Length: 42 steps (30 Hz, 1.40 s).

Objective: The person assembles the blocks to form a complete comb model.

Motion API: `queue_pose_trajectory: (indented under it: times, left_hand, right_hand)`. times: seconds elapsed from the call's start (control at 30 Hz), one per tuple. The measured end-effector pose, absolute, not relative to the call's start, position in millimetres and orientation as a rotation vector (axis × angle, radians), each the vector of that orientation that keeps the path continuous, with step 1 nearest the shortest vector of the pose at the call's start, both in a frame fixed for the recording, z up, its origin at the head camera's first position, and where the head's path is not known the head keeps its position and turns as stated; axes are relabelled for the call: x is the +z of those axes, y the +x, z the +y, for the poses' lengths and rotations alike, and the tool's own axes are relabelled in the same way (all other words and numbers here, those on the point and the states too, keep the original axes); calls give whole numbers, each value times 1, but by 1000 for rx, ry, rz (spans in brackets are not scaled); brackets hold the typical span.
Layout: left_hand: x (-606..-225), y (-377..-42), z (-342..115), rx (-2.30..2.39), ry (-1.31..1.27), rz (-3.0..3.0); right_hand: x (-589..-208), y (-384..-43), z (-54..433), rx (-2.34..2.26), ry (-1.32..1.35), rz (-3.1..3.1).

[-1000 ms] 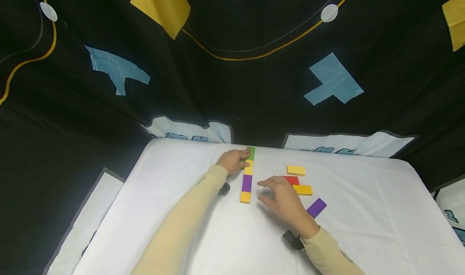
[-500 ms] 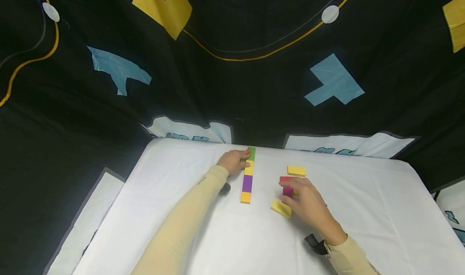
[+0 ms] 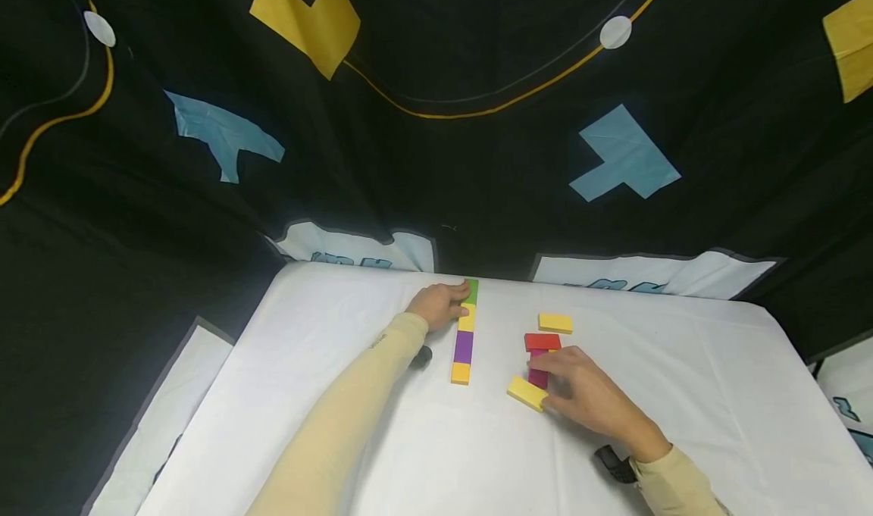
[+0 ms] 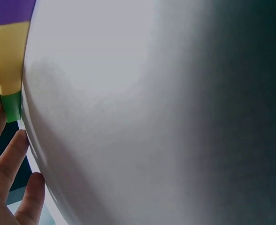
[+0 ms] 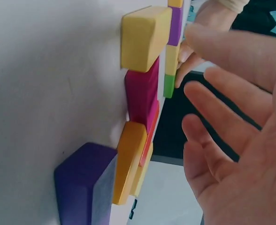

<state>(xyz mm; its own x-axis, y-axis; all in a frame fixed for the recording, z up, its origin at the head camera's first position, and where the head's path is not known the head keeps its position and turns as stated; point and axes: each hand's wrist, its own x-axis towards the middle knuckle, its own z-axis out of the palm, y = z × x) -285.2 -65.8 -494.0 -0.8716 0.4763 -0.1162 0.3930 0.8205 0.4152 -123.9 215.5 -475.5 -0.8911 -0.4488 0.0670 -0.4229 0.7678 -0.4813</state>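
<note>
Left hand [image 3: 436, 305], unclenched, fingers touching green block [image 3: 474, 294], right hand [image 3: 588, 396], released, beside magenta block [image 3: 538, 379] and yellow block [image 3: 524, 392]

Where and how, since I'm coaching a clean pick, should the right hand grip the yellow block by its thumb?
Likely the left half, from above, pinching across the long edges. The yellow block lies flat and askew; the magenta block sits close to its far edge toward the right, while its left end looks free.

Nothing could be read: small dark print [image 3: 378, 340] on the cream fabric sleeve [image 3: 348, 395] and blue characters [image 3: 332, 258] on the black-edged white panel [image 3: 327, 237] were illegible.
</note>
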Motion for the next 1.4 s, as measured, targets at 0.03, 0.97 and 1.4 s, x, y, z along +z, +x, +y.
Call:
queue_pose_trajectory:
  times: [0.03,0.97,1.4]
  left_hand:
    - [-494,-285,-66,565,673,2788]
    - [-495,-286,-65,562,689,2796]
    - [-495,-286,-64,554,674,2798]
  right_hand:
    - [-476,-124,216,-765,-720,2873]
    - [-480,-134,201,-624,-886,2711]
    - [-492,-119,165,-474,-558,3005]
